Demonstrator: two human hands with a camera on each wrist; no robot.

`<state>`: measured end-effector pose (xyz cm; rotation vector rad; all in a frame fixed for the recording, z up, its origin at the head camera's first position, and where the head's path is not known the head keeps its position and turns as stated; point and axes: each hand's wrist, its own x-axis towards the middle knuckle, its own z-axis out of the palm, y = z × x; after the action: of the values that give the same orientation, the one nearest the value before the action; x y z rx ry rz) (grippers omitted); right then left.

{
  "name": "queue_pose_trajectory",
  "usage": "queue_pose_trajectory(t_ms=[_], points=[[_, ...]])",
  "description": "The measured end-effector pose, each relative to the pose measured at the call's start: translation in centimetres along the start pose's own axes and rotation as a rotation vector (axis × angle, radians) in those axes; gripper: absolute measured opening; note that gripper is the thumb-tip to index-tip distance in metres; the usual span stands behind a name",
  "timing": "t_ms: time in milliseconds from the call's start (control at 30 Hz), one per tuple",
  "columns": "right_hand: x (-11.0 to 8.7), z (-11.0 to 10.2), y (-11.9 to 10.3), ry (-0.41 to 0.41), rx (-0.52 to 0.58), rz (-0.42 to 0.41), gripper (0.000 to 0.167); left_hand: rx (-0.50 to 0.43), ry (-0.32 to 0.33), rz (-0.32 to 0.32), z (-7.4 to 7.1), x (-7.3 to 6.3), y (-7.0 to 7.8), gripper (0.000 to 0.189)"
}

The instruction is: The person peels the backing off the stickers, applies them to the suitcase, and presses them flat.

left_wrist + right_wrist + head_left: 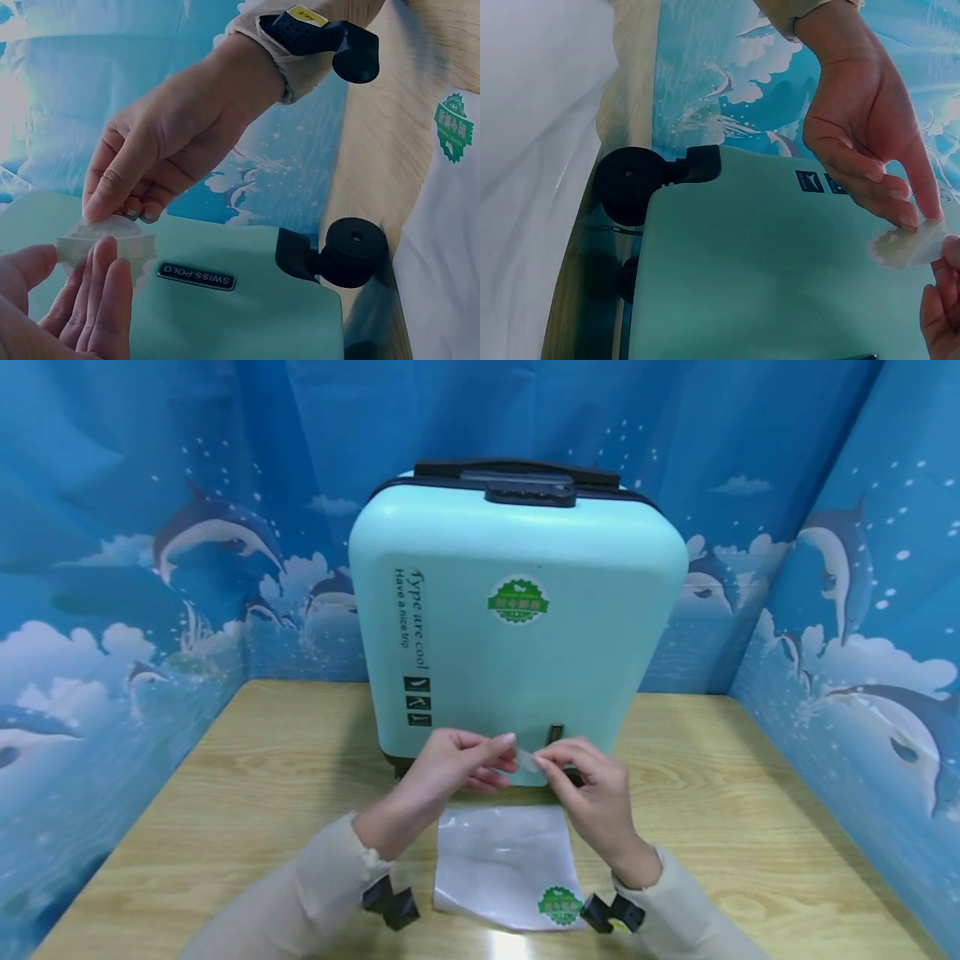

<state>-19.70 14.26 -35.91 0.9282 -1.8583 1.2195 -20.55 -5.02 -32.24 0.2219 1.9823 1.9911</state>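
Note:
In front of the suitcase's lower part, a pale, translucent scalloped sticker (pixel 527 762) is held up between both hands, its back facing the wrist cameras. My right hand (pixel 592 789) pinches one edge between thumb and forefinger, its other fingers curled. On the opposite edge are the thumb and fingertips of my left hand (pixel 457 764); the left wrist view shows these fingers (pixel 109 300) fairly straight beside the sticker (pixel 112 244). Upright behind stands a mint-green suitcase (pixel 465 652), with a green round sticker (pixel 518 600) on its upper front.
Below the hands, a white glossy sheet (pixel 498 852) lies on the wooden table (pixel 285 810), bearing another green sticker (pixel 560 906) at its near right corner. Black wheels (pixel 355 251) support the suitcase. A blue dolphin-print curtain (pixel 300 460) surrounds the table's back and sides.

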Motion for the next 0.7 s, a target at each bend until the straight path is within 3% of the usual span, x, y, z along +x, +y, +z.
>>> queue_pose_trajectory(t_ms=[233, 400, 533, 700], points=[[-0.2, 0.1, 0.3, -0.011, 0.037, 0.007, 0.008, -0.033, -0.006, 0.0, 0.0, 0.0, 0.0, 0.034], [-0.4, 0.0, 0.3, -0.04, 0.084, 0.095, 0.012, -0.058, -0.026, -0.007, 0.0, -0.1, 0.2, 0.028], [-0.4, -0.3, 0.1, -0.076, 0.164, 0.235, 0.013, -0.054, -0.033, -0.023, 0.0, -0.2, 0.4, 0.023], [0.2, -1.0, -0.4, -0.109, 0.238, 0.579, 0.012, -0.038, -0.031, -0.045, -0.1, -0.2, 0.7, 0.021]])
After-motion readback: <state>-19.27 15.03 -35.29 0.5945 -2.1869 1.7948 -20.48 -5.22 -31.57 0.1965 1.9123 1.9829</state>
